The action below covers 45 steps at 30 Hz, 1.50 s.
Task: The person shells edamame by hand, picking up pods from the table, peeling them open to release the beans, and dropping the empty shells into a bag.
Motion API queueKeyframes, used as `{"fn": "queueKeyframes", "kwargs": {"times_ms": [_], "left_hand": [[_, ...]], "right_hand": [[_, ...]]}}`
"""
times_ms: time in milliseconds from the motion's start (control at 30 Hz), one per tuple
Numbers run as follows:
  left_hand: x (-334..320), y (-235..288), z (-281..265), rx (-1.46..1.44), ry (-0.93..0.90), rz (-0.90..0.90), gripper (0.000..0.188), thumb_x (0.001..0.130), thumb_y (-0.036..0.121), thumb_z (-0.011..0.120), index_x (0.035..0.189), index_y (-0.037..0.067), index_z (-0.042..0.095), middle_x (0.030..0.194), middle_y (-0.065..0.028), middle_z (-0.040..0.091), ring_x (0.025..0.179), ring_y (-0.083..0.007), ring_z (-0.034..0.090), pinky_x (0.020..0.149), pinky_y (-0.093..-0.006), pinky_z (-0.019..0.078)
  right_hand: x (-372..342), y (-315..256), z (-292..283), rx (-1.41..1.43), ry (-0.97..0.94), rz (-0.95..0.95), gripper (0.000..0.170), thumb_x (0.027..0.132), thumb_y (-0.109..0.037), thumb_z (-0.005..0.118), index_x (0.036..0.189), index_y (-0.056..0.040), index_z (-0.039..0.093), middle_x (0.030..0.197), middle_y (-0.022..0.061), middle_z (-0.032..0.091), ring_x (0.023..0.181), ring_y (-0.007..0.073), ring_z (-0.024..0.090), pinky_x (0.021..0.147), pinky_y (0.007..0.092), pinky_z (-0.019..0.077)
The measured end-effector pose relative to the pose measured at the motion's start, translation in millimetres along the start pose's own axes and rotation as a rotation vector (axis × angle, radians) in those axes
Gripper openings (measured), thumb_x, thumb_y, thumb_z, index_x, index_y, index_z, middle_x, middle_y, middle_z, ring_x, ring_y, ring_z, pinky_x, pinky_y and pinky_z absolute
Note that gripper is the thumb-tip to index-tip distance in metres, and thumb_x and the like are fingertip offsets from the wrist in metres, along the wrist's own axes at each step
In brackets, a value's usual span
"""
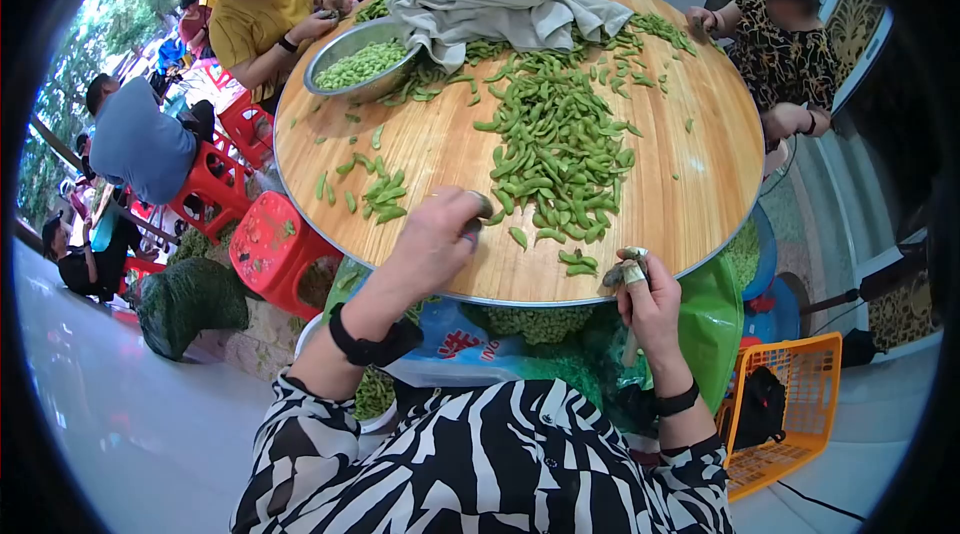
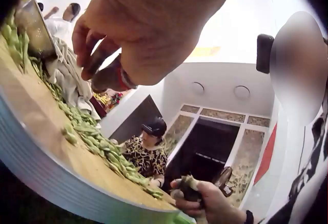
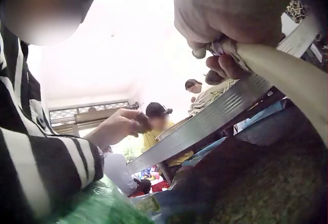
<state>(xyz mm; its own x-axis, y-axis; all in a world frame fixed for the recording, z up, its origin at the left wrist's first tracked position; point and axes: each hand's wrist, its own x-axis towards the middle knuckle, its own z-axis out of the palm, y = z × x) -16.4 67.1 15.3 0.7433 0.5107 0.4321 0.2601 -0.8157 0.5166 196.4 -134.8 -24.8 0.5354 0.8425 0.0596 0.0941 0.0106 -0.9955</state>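
Note:
My left hand [image 1: 435, 239] is over the front left of the round wooden table [image 1: 440, 154], beside a large heap of green edamame pods [image 1: 555, 144]. In the left wrist view its fingers [image 2: 84, 42] bend loosely, with a gap to the dark-stained thumb and nothing visible between them. My right hand [image 1: 652, 309] is at the table's front edge, fingers curled, fingertips wrapped in pale, dirty covers. A long pale strip [image 3: 282, 73] comes out of its curled fingers and hangs below. A few pods [image 1: 578, 262] lie just left of this hand.
A metal bowl [image 1: 360, 59] of shelled beans and a grey cloth [image 1: 510, 9] are on the far side. Other people sit around the table. At left is a red stool [image 1: 280, 249]; at right, an orange basket [image 1: 785, 414]. A green bag [image 1: 715, 324] hangs below the edge.

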Motion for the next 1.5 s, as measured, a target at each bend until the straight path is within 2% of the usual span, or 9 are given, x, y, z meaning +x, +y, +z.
{"fn": "queueKeyframes", "kwargs": {"times_ms": [133,367,567,700,1033,1100,1133,1200,1500], "left_hand": [[-7,-12,1,0.057,-0.192,-0.119,0.019,0.071,-0.002,0.061,0.090,0.002,0.060,0.085,-0.0162,0.057,0.084,-0.0352,0.058,0.072,-0.0406,0.0471],[-28,0,6,0.213,-0.116,0.000,0.023,0.069,-0.004,0.061,0.091,0.001,0.059,0.084,-0.0162,0.057,0.082,-0.0349,0.057,0.069,-0.0396,0.0475],[-18,55,13,-0.492,-0.615,0.014,0.026,0.069,-0.008,0.058,0.094,0.000,0.060,0.093,-0.0116,0.056,0.082,-0.0241,0.059,0.067,-0.0321,0.0466],[9,29,56,-0.077,-0.162,0.243,0.029,0.066,-0.006,0.061,0.093,0.002,0.056,0.089,-0.0124,0.053,0.084,-0.0321,0.054,0.071,-0.0396,0.0464],[26,14,70,0.105,-0.188,0.237,0.031,0.067,-0.006,0.061,0.097,0.002,0.058,0.089,-0.0120,0.056,0.087,-0.0308,0.056,0.076,-0.0386,0.0480],[21,21,63,-0.416,-0.303,-0.188,0.030,0.074,-0.006,0.062,0.103,0.000,0.058,0.093,-0.0082,0.063,0.089,-0.0212,0.062,0.079,-0.0308,0.0495],[20,24,63,-0.418,-0.308,-0.186,0.030,0.074,-0.006,0.062,0.103,0.000,0.058,0.093,-0.0082,0.063,0.089,-0.0212,0.062,0.079,-0.0308,0.0495],[19,29,61,-1.106,-0.210,-0.363,0.029,0.078,-0.006,0.062,0.106,0.000,0.058,0.096,-0.0066,0.066,0.091,-0.0142,0.062,0.083,-0.0265,0.0495],[4,55,67,-1.298,-0.050,-0.428,0.026,0.077,-0.008,0.060,0.101,0.002,0.059,0.098,-0.0085,0.067,0.091,-0.0132,0.062,0.082,-0.0259,0.0501]], "right_hand": [[-1,2,0,-0.038,0.027,-0.025,0.023,0.097,-0.015,0.046,0.111,-0.0007,0.057,0.057,-0.0032,0.047,0.044,0.0025,0.038,0.041,0.0183,0.0283],[1,2,-1,0.017,-0.013,0.012,0.021,0.095,-0.009,0.048,0.111,0.0002,0.056,0.072,-0.0018,0.056,0.051,0.0015,0.040,0.045,0.0179,0.0325],[1,3,-3,0.028,-0.028,0.010,0.021,0.095,-0.009,0.048,0.112,-0.0006,0.056,0.068,-0.0033,0.053,0.049,0.0009,0.040,0.043,0.0173,0.0315],[-1,5,-4,0.026,-0.030,0.014,0.023,0.095,-0.010,0.046,0.114,-0.0010,0.056,0.066,-0.0034,0.052,0.048,0.0012,0.040,0.042,0.0173,0.0312],[-5,0,-4,0.003,-0.067,0.010,0.034,0.097,-0.018,0.040,0.124,-0.0021,0.053,0.059,-0.0018,0.048,0.046,0.0042,0.039,0.044,0.0189,0.0320],[-7,-7,0,0.044,-0.111,0.065,0.035,0.097,-0.019,0.039,0.126,-0.0032,0.053,0.059,-0.0011,0.049,0.046,0.0046,0.040,0.044,0.0190,0.0322],[-9,-11,3,0.086,-0.162,0.123,0.035,0.098,-0.019,0.039,0.127,-0.0044,0.052,0.059,-0.0005,0.049,0.046,0.0050,0.040,0.044,0.0191,0.0323],[-12,-16,10,0.192,-0.209,0.184,0.036,0.099,-0.020,0.038,0.130,-0.0053,0.050,0.059,0.0003,0.050,0.045,0.0055,0.041,0.043,0.0192,0.0327],[-17,-19,31,0.480,-0.325,0.158,0.044,0.102,-0.027,0.038,0.141,-0.0069,0.038,0.059,0.0032,0.050,0.045,0.0068,0.042,0.042,0.0185,0.0325]]}}
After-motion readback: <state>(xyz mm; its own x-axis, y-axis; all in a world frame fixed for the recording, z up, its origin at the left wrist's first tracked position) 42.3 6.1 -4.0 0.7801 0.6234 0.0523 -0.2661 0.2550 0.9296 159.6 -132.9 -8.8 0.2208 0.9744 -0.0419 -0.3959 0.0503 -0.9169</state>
